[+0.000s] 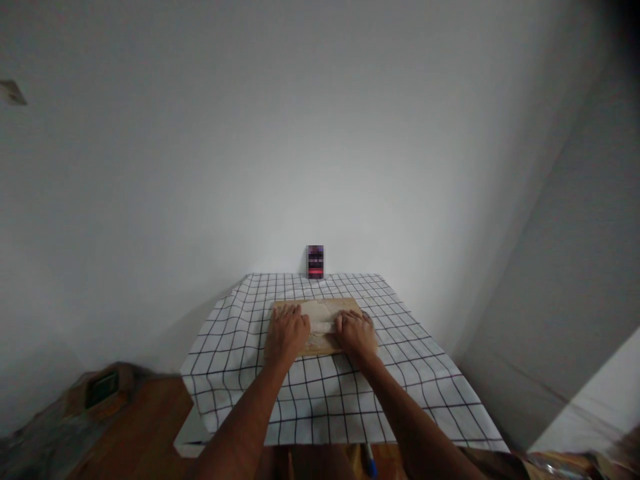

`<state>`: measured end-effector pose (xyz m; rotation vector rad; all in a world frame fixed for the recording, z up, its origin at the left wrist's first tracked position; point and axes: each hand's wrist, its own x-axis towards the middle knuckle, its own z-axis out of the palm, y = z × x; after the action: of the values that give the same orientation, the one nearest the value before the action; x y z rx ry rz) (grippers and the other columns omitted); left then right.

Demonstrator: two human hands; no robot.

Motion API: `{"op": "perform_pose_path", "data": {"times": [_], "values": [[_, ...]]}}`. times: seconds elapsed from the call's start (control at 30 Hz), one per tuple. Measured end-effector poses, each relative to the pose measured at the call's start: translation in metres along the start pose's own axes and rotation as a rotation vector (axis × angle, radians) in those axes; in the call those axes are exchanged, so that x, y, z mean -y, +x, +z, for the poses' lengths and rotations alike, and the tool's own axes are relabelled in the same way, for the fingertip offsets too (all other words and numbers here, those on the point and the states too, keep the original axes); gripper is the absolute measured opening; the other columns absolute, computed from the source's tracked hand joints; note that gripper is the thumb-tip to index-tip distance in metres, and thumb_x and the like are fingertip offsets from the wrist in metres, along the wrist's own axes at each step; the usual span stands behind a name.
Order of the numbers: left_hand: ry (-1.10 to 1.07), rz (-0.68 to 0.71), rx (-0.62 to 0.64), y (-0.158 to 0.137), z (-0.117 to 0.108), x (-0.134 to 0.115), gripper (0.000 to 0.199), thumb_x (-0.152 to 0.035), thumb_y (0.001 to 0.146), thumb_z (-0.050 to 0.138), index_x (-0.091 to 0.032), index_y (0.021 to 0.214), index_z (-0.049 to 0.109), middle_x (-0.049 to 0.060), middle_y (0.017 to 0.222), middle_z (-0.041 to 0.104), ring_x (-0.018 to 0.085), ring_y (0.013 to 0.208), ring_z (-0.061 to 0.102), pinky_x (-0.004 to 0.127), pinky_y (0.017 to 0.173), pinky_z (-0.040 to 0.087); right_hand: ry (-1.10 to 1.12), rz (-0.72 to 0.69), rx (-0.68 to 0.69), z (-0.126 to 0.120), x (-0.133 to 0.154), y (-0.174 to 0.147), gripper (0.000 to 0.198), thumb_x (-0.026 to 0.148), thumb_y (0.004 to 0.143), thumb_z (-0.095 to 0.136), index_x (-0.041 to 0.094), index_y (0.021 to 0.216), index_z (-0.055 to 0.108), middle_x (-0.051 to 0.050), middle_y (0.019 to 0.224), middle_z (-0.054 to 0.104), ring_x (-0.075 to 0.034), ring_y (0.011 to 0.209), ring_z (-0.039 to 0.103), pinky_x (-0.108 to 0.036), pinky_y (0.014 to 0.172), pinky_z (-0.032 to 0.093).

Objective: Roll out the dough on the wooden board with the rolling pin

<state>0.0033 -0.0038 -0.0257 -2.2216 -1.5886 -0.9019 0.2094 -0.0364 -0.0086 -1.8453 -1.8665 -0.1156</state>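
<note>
Slippage seemed likeliest to us: our left hand and right hand pressed flat, fingers spread, on pale rolled dough atop the light wooden board, mid checked tablecloth.

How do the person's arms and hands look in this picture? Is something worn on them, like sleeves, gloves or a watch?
Both forearms are bare up to the bottom edge of the picture: no sleeves show. The left hand and the right hand wear no gloves. No watch or bracelet shows at either wrist. The hands are too small in the picture to tell any ring.
</note>
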Motion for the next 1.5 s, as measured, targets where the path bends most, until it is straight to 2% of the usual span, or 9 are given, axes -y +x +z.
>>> {"op": "perform_pose_path", "data": {"times": [0.2, 0.3, 0.47, 0.6, 0.77, 0.9, 1.17, 1.3, 1.5], "values": [[0.061, -0.040, 0.006, -0.004, 0.002, -0.004, 0.044, -0.023, 0.109, 0.049, -0.016, 0.142, 0.077, 0.018, 0.150, 0.078, 0.038, 0.152, 0.065, 0.066, 0.135, 0.042, 0.029, 0.003, -0.012, 0.007, -0.003, -0.009, 0.043, 0.028, 0.118, 0.042, 0.021, 0.131, 0.083, -0.011, 0.151, 0.078, -0.028, 0.156, 0.060, -0.046, 0.132, 0.037], [0.030, -0.028, 0.022, -0.011, 0.002, -0.002, 0.045, -0.022, 0.109, 0.050, -0.013, 0.143, 0.077, 0.021, 0.154, 0.076, 0.039, 0.155, 0.063, 0.065, 0.135, 0.042, 0.051, -0.001, -0.020, 0.009, -0.004, -0.019, 0.046, 0.030, 0.119, 0.041, 0.022, 0.130, 0.084, -0.009, 0.156, 0.075, -0.028, 0.159, 0.057, -0.046, 0.133, 0.038], [0.029, 0.003, 0.021, -0.020, 0.004, 0.005, 0.048, -0.027, 0.112, 0.044, -0.015, 0.148, 0.075, 0.018, 0.158, 0.073, 0.035, 0.154, 0.064, 0.059, 0.136, 0.042, 0.068, -0.014, -0.025, 0.012, -0.008, -0.029, 0.045, 0.032, 0.119, 0.042, 0.026, 0.129, 0.085, -0.006, 0.157, 0.075, -0.027, 0.160, 0.057, -0.046, 0.133, 0.040], [0.057, 0.021, 0.030, -0.014, 0.006, 0.007, 0.049, -0.028, 0.113, 0.044, -0.018, 0.149, 0.075, 0.015, 0.156, 0.075, 0.035, 0.152, 0.065, 0.058, 0.135, 0.043, 0.030, -0.027, -0.024, 0.008, -0.007, -0.024, 0.045, 0.032, 0.119, 0.041, 0.023, 0.125, 0.085, -0.008, 0.151, 0.078, -0.026, 0.153, 0.062, -0.042, 0.129, 0.041], [0.078, -0.007, 0.054, 0.006, 0.009, 0.008, 0.048, -0.025, 0.110, 0.047, -0.016, 0.148, 0.076, 0.019, 0.154, 0.076, 0.040, 0.153, 0.063, 0.065, 0.133, 0.041, -0.035, -0.032, 0.025, -0.005, 0.000, -0.002, 0.044, 0.027, 0.118, 0.042, 0.022, 0.110, 0.084, -0.013, 0.132, 0.084, -0.027, 0.133, 0.072, -0.042, 0.123, 0.043], [0.050, -0.016, 0.043, 0.013, 0.011, 0.008, 0.047, -0.022, 0.107, 0.052, -0.017, 0.146, 0.077, 0.019, 0.156, 0.074, 0.042, 0.158, 0.058, 0.068, 0.132, 0.041, -0.054, -0.026, 0.038, -0.008, 0.002, 0.005, 0.041, 0.026, 0.117, 0.044, 0.022, 0.106, 0.084, -0.013, 0.126, 0.085, -0.027, 0.127, 0.074, -0.042, 0.120, 0.044], [-0.040, 0.068, 0.040, -0.004, 0.004, 0.013, 0.040, -0.024, 0.104, 0.055, -0.021, 0.138, 0.077, 0.015, 0.146, 0.080, 0.035, 0.154, 0.062, 0.065, 0.134, 0.041, -0.016, -0.031, 0.000, 0.000, -0.003, -0.011, 0.046, 0.029, 0.119, 0.040, 0.021, 0.109, 0.085, -0.014, 0.131, 0.085, -0.027, 0.131, 0.073, -0.039, 0.116, 0.047], [-0.034, 0.119, 0.024, -0.012, 0.005, 0.017, 0.042, -0.022, 0.105, 0.054, -0.020, 0.141, 0.075, 0.015, 0.145, 0.080, 0.033, 0.153, 0.063, 0.064, 0.136, 0.041, 0.001, -0.062, -0.015, 0.002, -0.006, -0.017, 0.046, 0.031, 0.120, 0.040, 0.022, 0.117, 0.084, -0.012, 0.136, 0.084, -0.026, 0.137, 0.070, -0.037, 0.117, 0.047], [0.085, 0.070, 0.032, 0.003, 0.014, 0.016, 0.044, -0.023, 0.111, 0.045, -0.014, 0.139, 0.077, 0.019, 0.146, 0.080, 0.033, 0.145, 0.069, 0.058, 0.132, 0.046, -0.059, -0.097, 0.094, 0.001, -0.011, 0.021, 0.046, 0.034, 0.120, 0.040, 0.022, 0.120, 0.085, -0.010, 0.149, 0.079, -0.026, 0.144, 0.067, -0.040, 0.124, 0.045]]}}
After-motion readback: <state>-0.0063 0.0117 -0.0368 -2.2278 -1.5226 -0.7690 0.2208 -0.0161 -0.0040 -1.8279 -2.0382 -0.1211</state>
